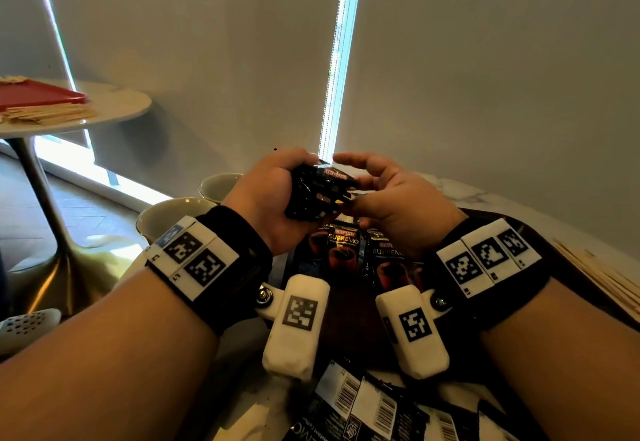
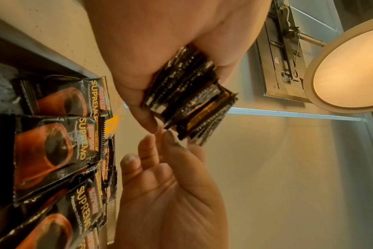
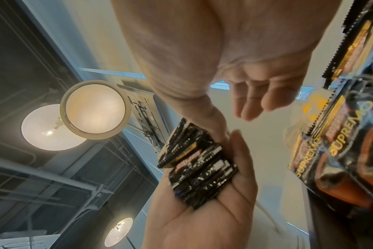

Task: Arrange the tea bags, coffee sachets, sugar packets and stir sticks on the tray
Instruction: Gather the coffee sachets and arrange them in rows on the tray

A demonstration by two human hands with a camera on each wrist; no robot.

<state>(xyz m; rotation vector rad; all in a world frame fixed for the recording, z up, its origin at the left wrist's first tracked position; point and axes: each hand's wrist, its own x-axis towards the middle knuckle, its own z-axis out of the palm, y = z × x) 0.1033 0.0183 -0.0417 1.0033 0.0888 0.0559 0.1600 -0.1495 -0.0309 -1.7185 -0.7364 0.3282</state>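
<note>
My left hand point(image 1: 294, 184) grips a fanned stack of black coffee sachets point(image 1: 320, 195), held above the dark tray point(image 1: 349, 333). My right hand point(image 1: 363, 181) hovers just right of the stack, fingers relaxed and spread, with its thumb point(image 3: 218, 128) touching the stack's edge point(image 3: 200, 168). The left wrist view shows the stack point(image 2: 189, 101) in my curled left fingers and my right palm point(image 2: 170, 193) open below it. Several Supremo sachets point(image 1: 344, 250) lie face up in a row on the tray point(image 2: 53, 143).
Two pale cups point(image 1: 173, 215) point(image 1: 221, 186) stand left of the tray. Wooden stir sticks point(image 1: 609, 281) lie at the right. More sachets, barcode side up point(image 1: 363, 402), lie at the near edge. A second round table with a red tray point(image 1: 38, 94) stands far left.
</note>
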